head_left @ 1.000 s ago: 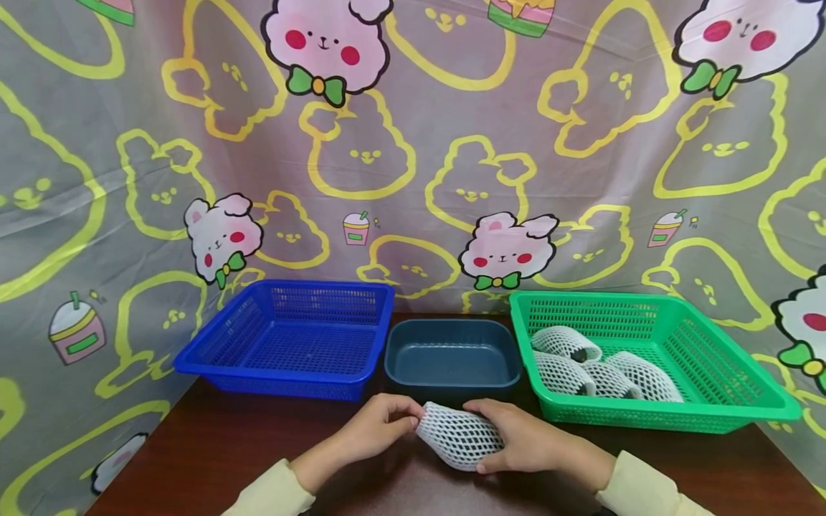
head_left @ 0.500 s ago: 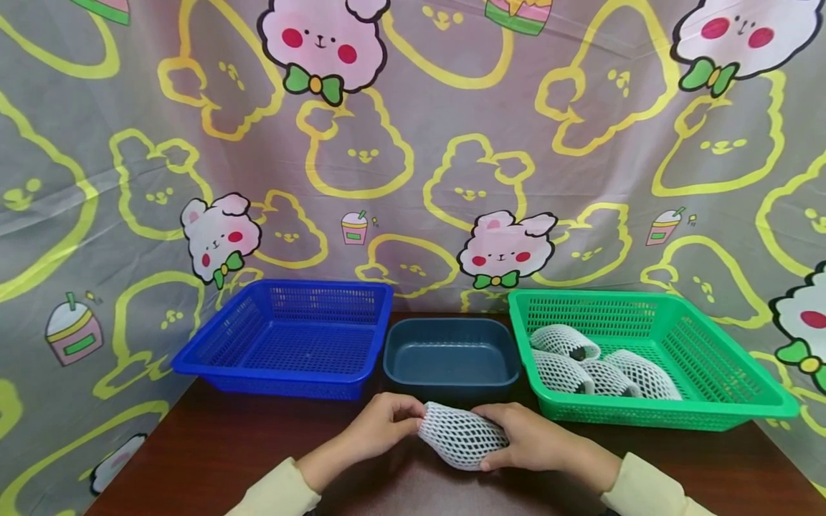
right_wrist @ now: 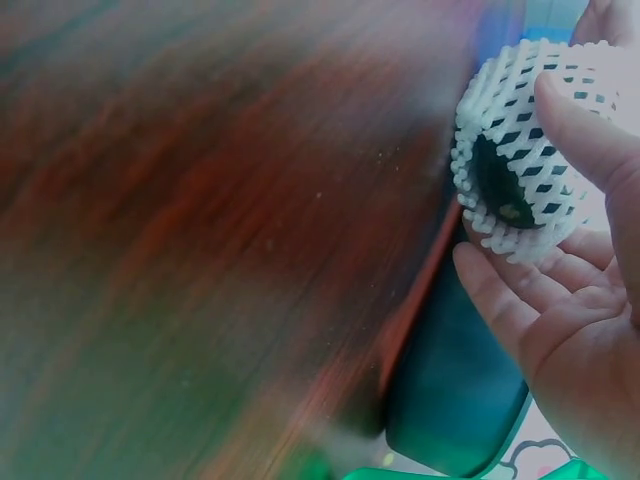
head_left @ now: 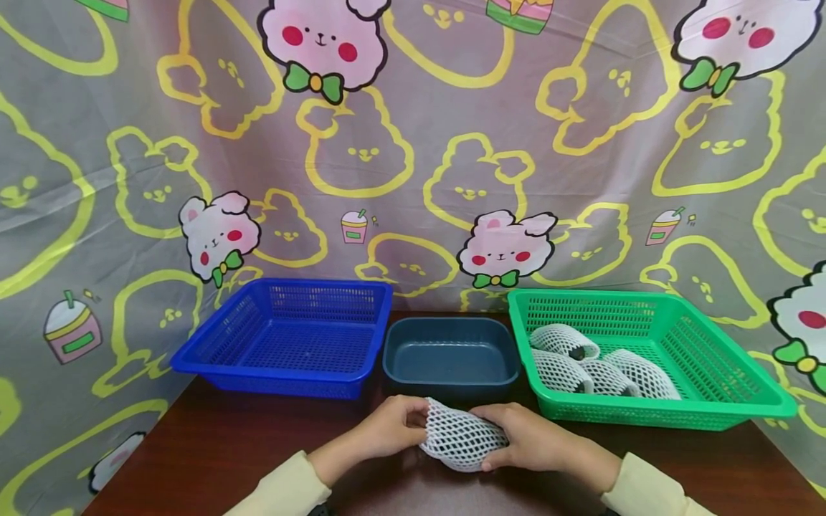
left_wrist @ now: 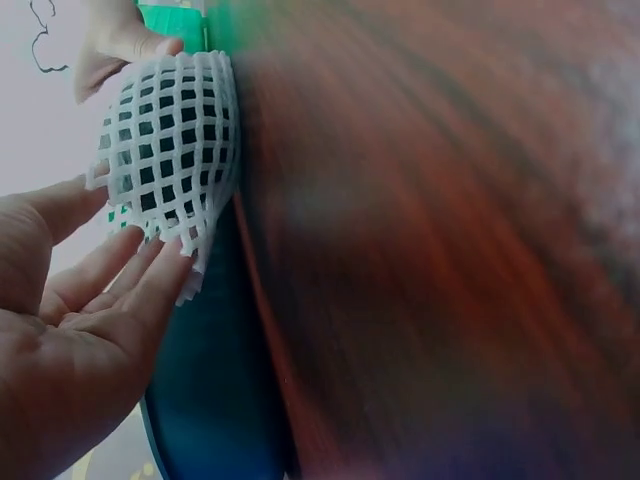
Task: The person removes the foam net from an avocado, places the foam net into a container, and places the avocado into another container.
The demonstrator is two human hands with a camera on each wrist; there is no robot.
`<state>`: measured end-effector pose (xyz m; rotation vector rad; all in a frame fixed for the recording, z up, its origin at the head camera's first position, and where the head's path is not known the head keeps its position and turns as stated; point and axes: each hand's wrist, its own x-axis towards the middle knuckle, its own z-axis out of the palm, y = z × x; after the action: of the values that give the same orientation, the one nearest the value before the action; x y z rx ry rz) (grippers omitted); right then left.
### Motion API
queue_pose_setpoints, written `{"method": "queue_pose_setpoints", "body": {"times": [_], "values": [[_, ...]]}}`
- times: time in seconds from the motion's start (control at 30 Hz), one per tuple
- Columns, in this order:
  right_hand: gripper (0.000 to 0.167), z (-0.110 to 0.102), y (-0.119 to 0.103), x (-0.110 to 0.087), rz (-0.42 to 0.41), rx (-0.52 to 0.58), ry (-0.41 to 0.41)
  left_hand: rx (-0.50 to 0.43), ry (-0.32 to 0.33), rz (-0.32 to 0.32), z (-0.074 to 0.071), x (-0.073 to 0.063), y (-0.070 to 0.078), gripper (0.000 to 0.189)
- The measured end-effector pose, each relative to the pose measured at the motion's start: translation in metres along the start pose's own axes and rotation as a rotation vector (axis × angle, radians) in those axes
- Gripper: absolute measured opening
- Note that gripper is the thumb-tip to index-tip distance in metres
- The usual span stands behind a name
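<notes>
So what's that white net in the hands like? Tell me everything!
The white net sleeve looks like foam, with diamond-shaped holes. It wraps a dark, rounded thing, which shows through the holes and at one open end. It's held sideways in front of the dark blue tub: the left hand holds one end, the right hand grips the other.

On the near side of my fingers (head_left: 492,412), pale glare softens the glossy red-brown wood-grained tabletop (head_left: 400,489); both wrist views blur it, while washed-out white light floods behind my fingers.
</notes>
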<state>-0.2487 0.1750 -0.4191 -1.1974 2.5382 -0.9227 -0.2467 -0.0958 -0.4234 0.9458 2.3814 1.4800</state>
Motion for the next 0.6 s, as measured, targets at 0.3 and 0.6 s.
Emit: {"method": "queue_pose_setpoints", "body": {"times": [0.3, 0.6], "values": [[0.065, 0.001, 0.002, 0.001, -0.022, 0.0, 0.006, -0.071, -0.083, -0.044, 0.007, 0.003, -0.007, 0.026], [0.067, 0.002, 0.001, 0.001, -0.032, -0.019, 0.015, 0.007, -0.078, -0.068, 0.013, 0.005, -0.006, 0.028]]}}
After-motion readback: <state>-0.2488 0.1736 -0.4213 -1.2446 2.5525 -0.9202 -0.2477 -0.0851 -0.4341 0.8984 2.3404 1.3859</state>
